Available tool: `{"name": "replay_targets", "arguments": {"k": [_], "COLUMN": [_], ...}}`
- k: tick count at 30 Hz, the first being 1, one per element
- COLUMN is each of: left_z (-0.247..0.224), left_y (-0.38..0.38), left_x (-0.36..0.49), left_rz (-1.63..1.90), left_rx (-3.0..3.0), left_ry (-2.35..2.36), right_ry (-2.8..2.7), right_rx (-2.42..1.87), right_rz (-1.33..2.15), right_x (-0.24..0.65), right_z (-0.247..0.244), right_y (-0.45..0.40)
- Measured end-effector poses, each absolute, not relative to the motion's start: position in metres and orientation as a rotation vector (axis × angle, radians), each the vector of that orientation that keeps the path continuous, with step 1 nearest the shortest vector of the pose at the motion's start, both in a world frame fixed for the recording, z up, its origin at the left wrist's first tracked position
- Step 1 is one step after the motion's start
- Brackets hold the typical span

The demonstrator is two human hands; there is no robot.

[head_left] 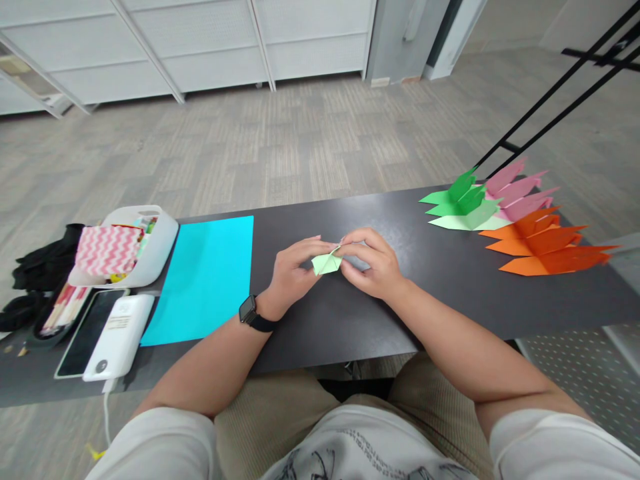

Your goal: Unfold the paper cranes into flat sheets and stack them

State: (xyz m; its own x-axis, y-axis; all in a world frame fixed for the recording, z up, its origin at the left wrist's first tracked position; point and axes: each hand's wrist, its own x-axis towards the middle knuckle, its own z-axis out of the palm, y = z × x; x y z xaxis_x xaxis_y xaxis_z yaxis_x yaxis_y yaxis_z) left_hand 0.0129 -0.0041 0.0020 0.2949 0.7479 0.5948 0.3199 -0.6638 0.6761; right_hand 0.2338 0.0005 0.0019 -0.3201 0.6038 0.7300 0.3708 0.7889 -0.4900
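Note:
A small folded piece of light green paper (327, 264) is held between my two hands above the dark table. My left hand (295, 270) pinches its left side, fingers bent over the top edge. From the right, my right hand (373, 262) grips the paper's upper right edge with thumb and fingers close together. Parts of the paper are hidden behind the fingertips. Folded paper shapes with pointed tips stand at the right: green ones (465, 200), pink ones (520, 190) and orange ones (545, 243).
On the dark table (340, 327), a cyan sheet (205, 277) lies left of my hands. Further left are a white basket (167, 233) holding a pink patterned item, a phone (90, 333), a white power bank (119, 337) with a cable, and a black pouch (50, 257).

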Motion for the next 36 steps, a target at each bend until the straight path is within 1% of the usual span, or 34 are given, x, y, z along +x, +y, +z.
{"name": "replay_targets", "arguments": {"k": [6,13,23,27,33,36], "left_z": [-0.003,0.003,-0.006,-0.007,-0.012,-0.013], "left_y": [-0.004,-0.008,-0.005,-0.005,-0.005,-0.004], "left_x": [0.014,0.017,0.017,0.017,0.017,0.019], "left_rz": [1.389,1.330,1.309,1.279,1.199,1.154], "left_rx": [2.125,2.052,1.834,1.783,1.793,1.640], "left_ry": [0.983,1.086,1.028,1.026,1.052,1.043], "right_ry": [-1.938,-1.904,-1.889,-1.842,-1.678,-1.594], "right_rx": [-0.726,-0.735,-0.778,-0.768,-0.830,-0.897], "right_rz": [0.257,0.421,0.551,0.669,0.942,1.067], "right_x": [0.232,0.230,0.229,0.228,0.225,0.224], "right_z": [0.002,0.005,0.006,0.001,-0.002,-0.002], "right_y": [0.000,0.000,0.001,0.001,0.001,0.000]}}
